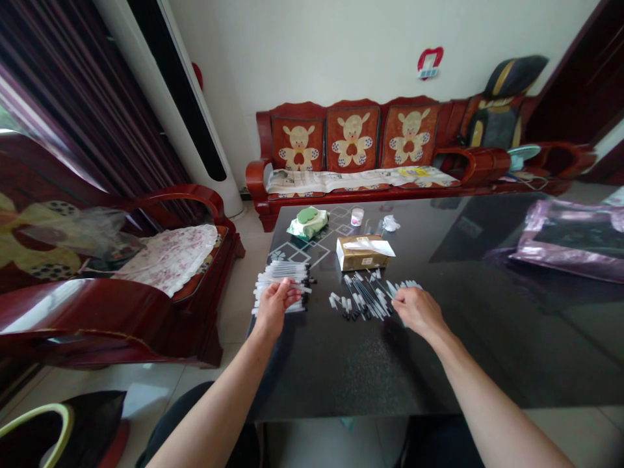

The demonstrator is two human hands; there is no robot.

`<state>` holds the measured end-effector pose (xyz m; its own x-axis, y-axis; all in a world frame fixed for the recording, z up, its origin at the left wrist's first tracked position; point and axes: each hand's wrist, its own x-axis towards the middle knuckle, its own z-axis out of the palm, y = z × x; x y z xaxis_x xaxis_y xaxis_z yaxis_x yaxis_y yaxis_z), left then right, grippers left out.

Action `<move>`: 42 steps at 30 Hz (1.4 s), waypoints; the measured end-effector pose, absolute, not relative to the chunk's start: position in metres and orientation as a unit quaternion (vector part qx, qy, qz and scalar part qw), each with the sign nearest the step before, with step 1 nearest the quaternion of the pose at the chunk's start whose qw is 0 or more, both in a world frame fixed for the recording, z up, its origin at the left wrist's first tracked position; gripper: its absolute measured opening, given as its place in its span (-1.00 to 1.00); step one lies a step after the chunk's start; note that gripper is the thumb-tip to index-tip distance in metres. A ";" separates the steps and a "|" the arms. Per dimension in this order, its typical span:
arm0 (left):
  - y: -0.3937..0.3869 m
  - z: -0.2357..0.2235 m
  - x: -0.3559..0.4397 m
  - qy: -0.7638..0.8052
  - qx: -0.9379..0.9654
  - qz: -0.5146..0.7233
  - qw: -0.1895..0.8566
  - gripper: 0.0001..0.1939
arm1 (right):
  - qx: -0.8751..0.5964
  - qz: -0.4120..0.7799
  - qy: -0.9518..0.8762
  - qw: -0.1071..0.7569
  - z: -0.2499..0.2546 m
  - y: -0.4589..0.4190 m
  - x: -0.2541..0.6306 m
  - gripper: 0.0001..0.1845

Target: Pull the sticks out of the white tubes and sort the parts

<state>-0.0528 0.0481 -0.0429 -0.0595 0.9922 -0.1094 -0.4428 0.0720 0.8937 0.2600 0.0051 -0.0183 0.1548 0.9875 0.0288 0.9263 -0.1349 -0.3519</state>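
At the table's left edge, my left hand (279, 304) is closed in a pinch on a white pen (305, 290), over a stack of white pens (285, 268) with dark ends. My right hand (419, 312) is closed, fingertips pinched around a slim whitish pen part (391, 287); the fingers hide most of it. Just behind that hand are several white pen barrels (409, 284). Between my hands lie a loose heap of dark, thin pen refills (369, 296) and several small clear-white caps (334, 299).
A gold tissue box (361, 261) stands behind the refills. Farther back on the black table (341, 370) are a green wipes pack (308, 223), a small white cup (357, 216) and crumpled tissue (390, 223). A purple-edged plastic package (570, 237) lies at right.
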 end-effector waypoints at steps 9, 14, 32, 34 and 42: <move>0.024 -0.047 -0.023 0.374 0.410 0.479 0.680 -0.69 | -0.731 0.111 -0.651 0.173 -0.030 0.004 0.238 -0.71; 0.010 -0.050 -0.007 0.343 0.448 0.442 0.698 -0.70 | -0.527 0.516 -0.617 0.275 -0.035 -0.014 0.189 -0.51; 0.004 -0.036 -0.008 0.309 0.438 0.438 0.722 -0.70 | -0.331 0.793 -0.392 0.329 -0.038 -0.036 0.151 -0.54; 0.004 -0.036 -0.007 0.328 0.431 0.454 0.708 -0.70 | -0.368 0.765 -0.403 0.340 -0.037 -0.036 0.148 -0.57; 0.001 -0.036 -0.002 0.386 0.391 0.511 0.661 -0.69 | -0.572 0.254 -0.703 0.337 -0.033 -0.033 0.142 -0.60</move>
<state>-0.0016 0.0008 -0.0362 0.1805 0.9774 -0.1102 -0.3734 0.1717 0.9116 0.1418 -0.0327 -0.0334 -0.1186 0.9759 0.1834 0.6325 0.2167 -0.7436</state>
